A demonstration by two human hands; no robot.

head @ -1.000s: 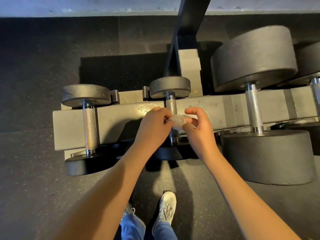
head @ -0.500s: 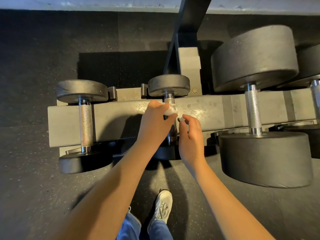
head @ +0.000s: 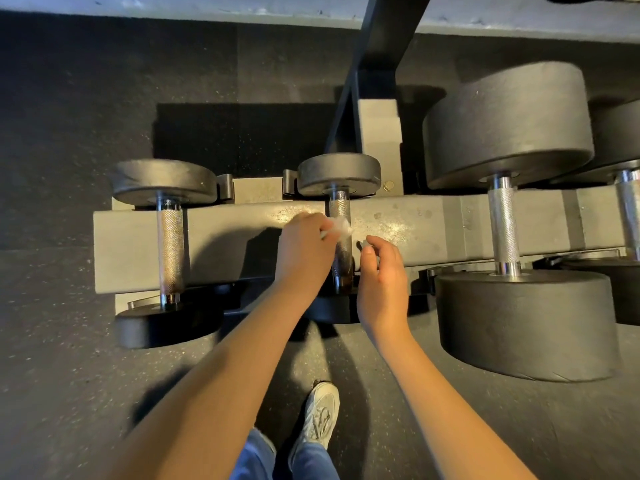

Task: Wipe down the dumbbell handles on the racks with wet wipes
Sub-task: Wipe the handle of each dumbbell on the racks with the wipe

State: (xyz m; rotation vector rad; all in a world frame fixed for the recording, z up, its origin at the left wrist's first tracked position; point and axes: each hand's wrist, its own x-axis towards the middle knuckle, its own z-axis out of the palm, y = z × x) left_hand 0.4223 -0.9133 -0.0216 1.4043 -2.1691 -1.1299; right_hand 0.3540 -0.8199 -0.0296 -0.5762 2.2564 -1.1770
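Note:
A small dumbbell with a knurled metal handle (head: 340,207) lies across the grey rack rail (head: 415,230) in the middle. My left hand (head: 304,249) pinches a white wet wipe (head: 341,227) against that handle's upper half. My right hand (head: 382,275) hovers just right of the handle, fingers loosely curled and holding nothing. Another small dumbbell's handle (head: 170,251) crosses the rail at the left. A large dumbbell's handle (head: 503,223) crosses it at the right. The middle dumbbell's near plate is mostly hidden behind my hands.
A further large dumbbell (head: 628,209) shows at the right edge. A black rack upright (head: 381,57) rises behind the middle dumbbell. Dark rubber flooring lies all around, and my white shoe (head: 320,414) stands below the rack.
My right hand let go of the wipe and drew back to the right. My left hand alone now holds the wipe against the middle handle.

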